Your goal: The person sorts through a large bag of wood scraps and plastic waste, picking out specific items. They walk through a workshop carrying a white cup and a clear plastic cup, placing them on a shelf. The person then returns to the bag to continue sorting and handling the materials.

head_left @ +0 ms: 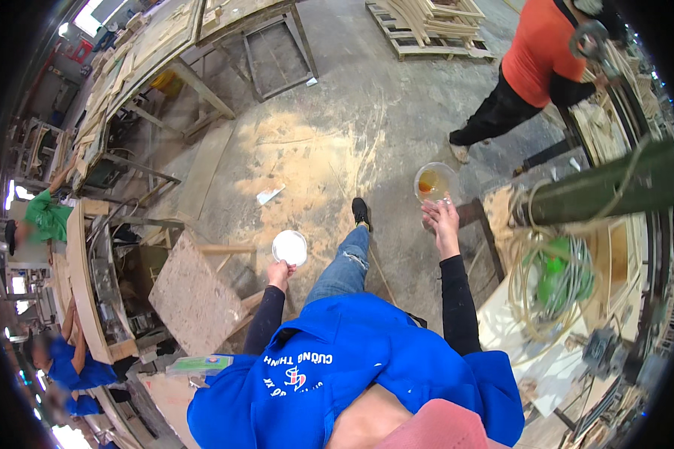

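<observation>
Pinched at its near edge in my left hand [279,275] is a white round lid-like disc [290,248]; I cannot tell for sure whether it is a lid or a shallow dish. My right hand [443,224] is closed on the near side of a clear round tub [445,179], held out ahead and to the right. Some amber-brown liquid shows inside the tub. Both hands are well apart, above the floor, with the sleeves of the two arms black.
Sawdust [292,153] covers part of the concrete floor [374,123]. A speckled board [195,295] stands at left, near a workbench [97,284]. Coiled hose [554,288] and a green machine tube [606,183] are at right. A person in orange [535,56] works ahead right.
</observation>
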Demonstrator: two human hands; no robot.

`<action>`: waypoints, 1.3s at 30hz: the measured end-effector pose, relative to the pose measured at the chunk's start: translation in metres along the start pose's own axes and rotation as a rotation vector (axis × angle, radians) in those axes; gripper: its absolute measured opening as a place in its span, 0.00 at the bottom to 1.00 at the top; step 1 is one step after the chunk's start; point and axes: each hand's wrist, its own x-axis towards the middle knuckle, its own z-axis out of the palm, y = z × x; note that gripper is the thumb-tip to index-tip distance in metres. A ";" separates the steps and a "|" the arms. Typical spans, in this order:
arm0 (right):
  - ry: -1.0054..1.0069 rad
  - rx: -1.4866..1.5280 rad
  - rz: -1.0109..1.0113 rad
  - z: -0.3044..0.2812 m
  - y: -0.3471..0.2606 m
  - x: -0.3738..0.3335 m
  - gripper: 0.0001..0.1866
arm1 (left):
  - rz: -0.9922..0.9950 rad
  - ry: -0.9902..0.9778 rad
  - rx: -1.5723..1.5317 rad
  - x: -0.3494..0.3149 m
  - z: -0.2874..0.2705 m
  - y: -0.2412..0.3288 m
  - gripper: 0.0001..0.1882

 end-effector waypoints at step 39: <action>-0.133 -0.105 0.076 0.361 -0.471 1.084 0.27 | 0.506 -0.392 0.143 0.560 0.767 0.992 0.11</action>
